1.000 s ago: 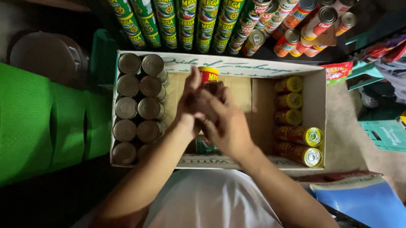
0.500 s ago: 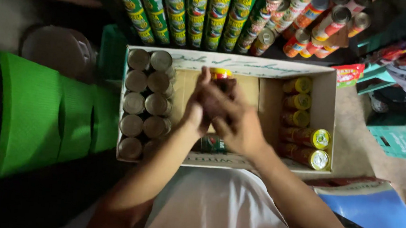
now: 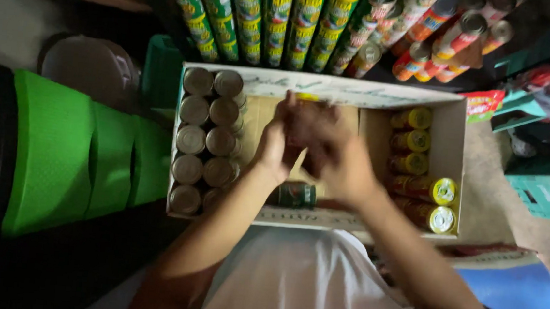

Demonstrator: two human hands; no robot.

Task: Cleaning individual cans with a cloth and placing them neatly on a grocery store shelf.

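From my feed I look straight down into an open cardboard box [image 3: 450, 132], and both hands are bunched together over its bare middle. The left hand [image 3: 277, 141] and the right hand [image 3: 337, 156] close around one can [image 3: 307, 98], of which I see only a yellow top edge poking out above the fingertips; the rest is hidden inside the two grips and the picture is blurred there, so I cannot tell how each finger sits. Both grips look narrow and wrapped on that can, held just short of the box's far wall. To the left of the hands stand two columns of upright cans [image 3: 207, 139] with plain metal tops, close packed. To the right lies a column of yellow cans [image 3: 413, 142] on their sides, with two red cans [image 3: 425, 202] at the near end. A green can [image 3: 297, 194] lies on its side on the box floor just below the wrists, apart from the held one. Beyond the box, stacked can rolls [image 3: 266, 16] lean in a row, and a green plastic piece [image 3: 59, 150] sits to the left.
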